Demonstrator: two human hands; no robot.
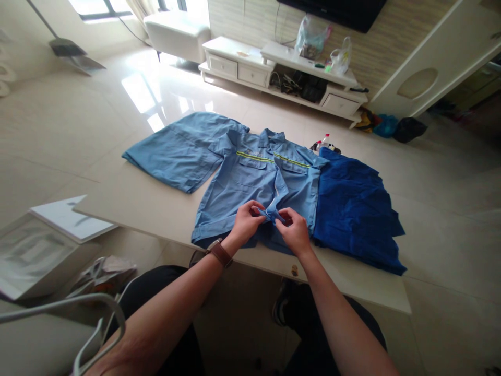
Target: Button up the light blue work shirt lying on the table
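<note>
A light blue work jacket with yellow-green stripes across the chest is laid out on a white table, collar away from me. Both hands are at its front hem, near the table's near edge. My left hand pinches the hem's left side of the front opening. The other side of the opening is gripped by my right hand, its fingertips close to the left ones. Between them the cloth is lifted and bunched. Whether a button or fastener is under the fingertips cannot be made out.
Folded light blue garments lie left of the jacket; dark blue cloth lies to its right. Bottles with red caps show behind the jacket. A white box stands at the left. Beyond is a low white TV cabinet.
</note>
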